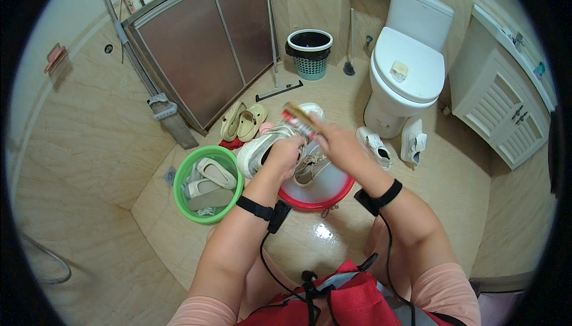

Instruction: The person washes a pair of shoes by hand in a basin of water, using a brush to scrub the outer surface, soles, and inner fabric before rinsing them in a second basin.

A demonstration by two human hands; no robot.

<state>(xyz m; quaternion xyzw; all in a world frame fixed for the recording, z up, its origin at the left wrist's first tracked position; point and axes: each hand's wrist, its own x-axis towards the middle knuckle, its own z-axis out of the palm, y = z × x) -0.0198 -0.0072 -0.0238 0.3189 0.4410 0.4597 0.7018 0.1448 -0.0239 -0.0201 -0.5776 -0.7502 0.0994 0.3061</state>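
Note:
My left hand (286, 154) grips a white lace-up sneaker (258, 151) over the left rim of a red basin (315, 205). In my right hand (335, 140) is a scrub brush (298, 118) with a wooden back, held against or just above the sneaker's laces; the exact contact is blurred. Another sneaker (308, 172), greyish with laces, lies in the cloudy water of the basin. Left of the basin stands a green basin (177, 192) holding pale slip-on shoes (217, 173), a grey-green insole (211, 199) and white laces.
Beige clogs (251, 123) and a floor squeegee (279, 91) lie beyond the basins. White shoes (413, 143) rest near the toilet (409, 64), whose lid bears a bar of soap (399, 70). A waste bin (310, 60) and toilet brush (349, 68) stand by the back wall. A cabinet (502, 102) is at right.

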